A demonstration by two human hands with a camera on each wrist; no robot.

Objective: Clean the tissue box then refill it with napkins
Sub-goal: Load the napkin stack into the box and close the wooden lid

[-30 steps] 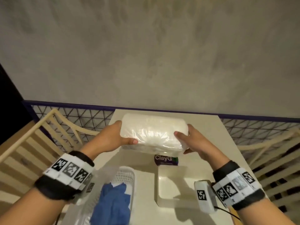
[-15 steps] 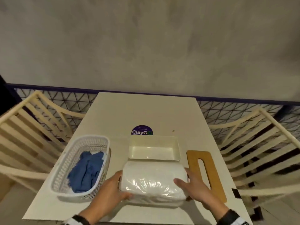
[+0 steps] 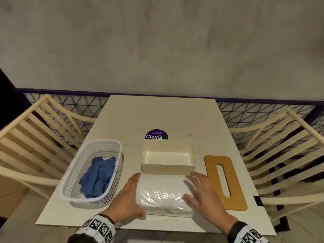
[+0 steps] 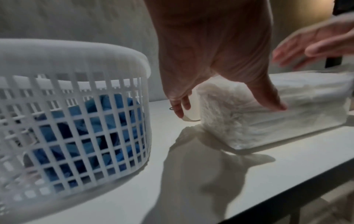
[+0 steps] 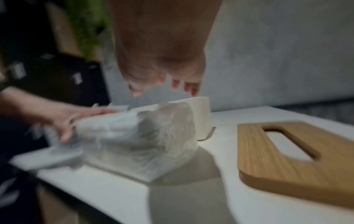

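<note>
A plastic-wrapped napkin pack (image 3: 163, 193) (image 4: 287, 121) (image 5: 138, 139) lies on the table just in front of the open, empty cream tissue box (image 3: 168, 168) (image 5: 199, 115). My left hand (image 3: 135, 193) (image 4: 228, 106) holds the pack's left end, with the thumb on the near face and the fingers round the far side. My right hand (image 3: 189, 187) (image 5: 162, 89) hovers blurred just above the pack's right end, fingers spread and holding nothing. The box's wooden lid (image 3: 235, 199) (image 5: 277, 166), with a slot in it, lies flat to the right.
A white plastic basket (image 3: 105, 142) (image 4: 76, 60) with a blue cloth (image 3: 98, 176) (image 4: 91, 128) in it stands left of the pack. A purple round sticker (image 3: 156, 135) sits behind the box. Slatted chairs (image 3: 280, 155) flank the table; a wall is behind.
The pack came down from mid-air, held in both hands, onto the table in front of the box. My right hand has let go and lifted off it.
</note>
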